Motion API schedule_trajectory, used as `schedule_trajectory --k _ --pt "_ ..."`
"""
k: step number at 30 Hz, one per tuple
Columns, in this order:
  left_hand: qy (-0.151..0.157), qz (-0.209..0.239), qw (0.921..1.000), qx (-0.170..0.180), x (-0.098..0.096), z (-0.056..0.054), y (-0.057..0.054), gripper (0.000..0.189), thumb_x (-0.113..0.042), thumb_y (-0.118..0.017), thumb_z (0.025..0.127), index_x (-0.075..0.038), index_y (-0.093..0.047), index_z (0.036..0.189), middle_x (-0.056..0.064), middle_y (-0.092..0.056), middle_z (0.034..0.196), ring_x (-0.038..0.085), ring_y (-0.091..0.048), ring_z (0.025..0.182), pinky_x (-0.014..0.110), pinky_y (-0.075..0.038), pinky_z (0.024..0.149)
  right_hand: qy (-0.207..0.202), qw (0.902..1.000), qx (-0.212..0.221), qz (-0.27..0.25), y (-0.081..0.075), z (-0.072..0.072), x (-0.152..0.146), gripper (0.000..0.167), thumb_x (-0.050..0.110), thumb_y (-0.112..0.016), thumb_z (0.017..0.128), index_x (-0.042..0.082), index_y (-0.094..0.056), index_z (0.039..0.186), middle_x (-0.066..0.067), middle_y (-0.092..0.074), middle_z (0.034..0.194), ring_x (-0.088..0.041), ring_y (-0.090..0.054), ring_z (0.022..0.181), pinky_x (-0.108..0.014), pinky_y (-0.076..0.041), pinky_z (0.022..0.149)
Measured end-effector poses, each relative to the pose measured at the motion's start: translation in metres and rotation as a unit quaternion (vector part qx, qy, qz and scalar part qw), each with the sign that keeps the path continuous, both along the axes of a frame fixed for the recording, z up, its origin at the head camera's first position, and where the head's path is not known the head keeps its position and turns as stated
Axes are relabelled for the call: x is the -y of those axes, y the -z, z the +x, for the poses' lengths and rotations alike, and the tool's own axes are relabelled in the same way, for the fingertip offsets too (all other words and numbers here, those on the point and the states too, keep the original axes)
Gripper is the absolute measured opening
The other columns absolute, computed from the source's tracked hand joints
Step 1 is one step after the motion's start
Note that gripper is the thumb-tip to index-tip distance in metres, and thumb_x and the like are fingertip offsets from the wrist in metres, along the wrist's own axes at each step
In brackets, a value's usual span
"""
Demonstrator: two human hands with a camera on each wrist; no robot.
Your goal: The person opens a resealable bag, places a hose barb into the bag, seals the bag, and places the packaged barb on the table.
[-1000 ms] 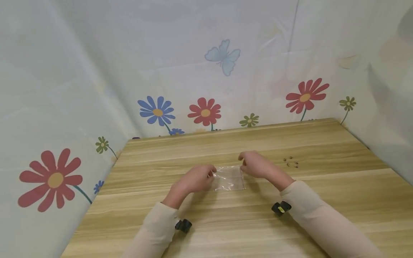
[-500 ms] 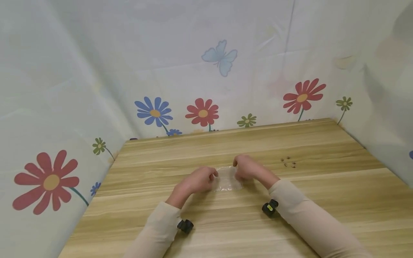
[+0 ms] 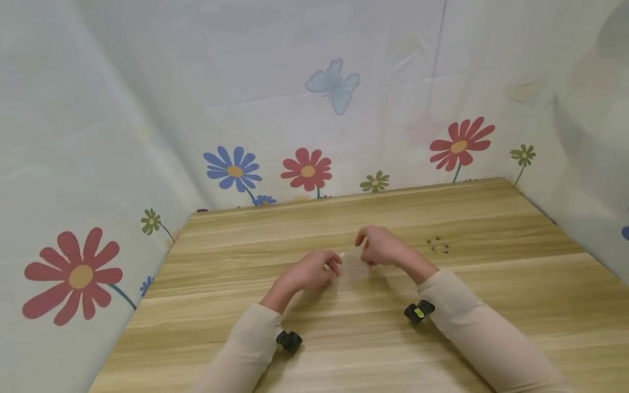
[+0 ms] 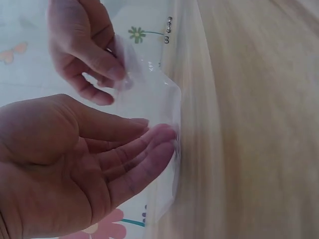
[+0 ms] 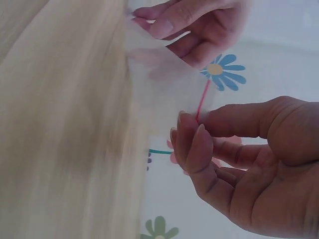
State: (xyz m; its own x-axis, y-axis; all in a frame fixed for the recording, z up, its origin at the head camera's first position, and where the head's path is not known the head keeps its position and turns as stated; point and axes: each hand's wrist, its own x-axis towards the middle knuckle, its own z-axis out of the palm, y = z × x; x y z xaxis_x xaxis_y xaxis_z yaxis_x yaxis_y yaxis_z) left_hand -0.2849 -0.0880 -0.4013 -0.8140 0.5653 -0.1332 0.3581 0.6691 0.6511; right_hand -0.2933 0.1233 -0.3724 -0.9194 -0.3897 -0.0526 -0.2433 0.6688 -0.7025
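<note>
A clear plastic zip bag (image 3: 351,266) stretches between the two hands, tilted up at the table. My left hand (image 3: 312,271) pinches its left end; in the left wrist view, the thumb and fingers of the left hand (image 4: 84,164) meet over the film. At the other end my right hand (image 3: 387,248) pinches the bag by its edge. A thin red line (image 5: 203,98) runs along that edge in the right wrist view, up to the fingertips of the right hand (image 5: 259,164).
Several small shiny metal pieces (image 3: 433,249) lie on the wood-grain table (image 3: 344,338) to the right of the right hand. A white cloth backdrop (image 3: 275,82) printed with flowers and a butterfly closes off the back and sides.
The bag lay nearly flat a second ago; now it is tilted up. My left hand has shifted slightly right, and the right hand dipped along the bag's edge and came back up.
</note>
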Motion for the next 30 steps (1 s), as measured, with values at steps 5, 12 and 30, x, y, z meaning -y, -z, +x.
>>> schedule_trajectory --k 5,12,30 --pt "-0.034 0.077 0.9919 0.095 -0.002 0.0 0.007 0.034 0.005 -0.055 0.098 0.007 -0.048 0.132 0.013 -0.064 0.102 0.021 -0.066 0.079 0.033 -0.054 0.072 0.005 0.9997 0.01 -0.021 -0.007 0.006 0.004 0.028 -0.013 -0.059 0.081 -0.006 -0.061 0.108 -0.013 -0.065 0.082 -0.016 -0.061 0.063 -0.027 -0.05 0.057" --pt "-0.057 0.136 0.9761 0.16 0.001 0.001 0.014 0.016 -0.005 -0.046 0.105 0.002 -0.042 0.118 0.017 -0.06 0.107 0.022 -0.061 0.079 0.032 -0.052 0.071 -0.001 0.9982 0.021 -0.057 -0.009 0.012 0.012 0.028 -0.009 -0.063 0.088 -0.006 -0.059 0.115 -0.011 -0.066 0.083 -0.018 -0.065 0.068 -0.038 -0.057 0.067" --pt "-0.042 0.22 0.9514 0.211 0.004 -0.005 0.008 0.046 -0.043 -0.042 0.107 -0.001 -0.059 0.112 0.016 -0.066 0.107 0.025 -0.067 0.093 0.04 -0.056 0.08 -0.03 0.9905 0.064 -0.118 0.003 0.008 0.013 0.02 0.003 -0.048 0.102 -0.011 -0.057 0.113 -0.018 -0.069 0.091 -0.022 -0.069 0.072 -0.036 -0.057 0.066"
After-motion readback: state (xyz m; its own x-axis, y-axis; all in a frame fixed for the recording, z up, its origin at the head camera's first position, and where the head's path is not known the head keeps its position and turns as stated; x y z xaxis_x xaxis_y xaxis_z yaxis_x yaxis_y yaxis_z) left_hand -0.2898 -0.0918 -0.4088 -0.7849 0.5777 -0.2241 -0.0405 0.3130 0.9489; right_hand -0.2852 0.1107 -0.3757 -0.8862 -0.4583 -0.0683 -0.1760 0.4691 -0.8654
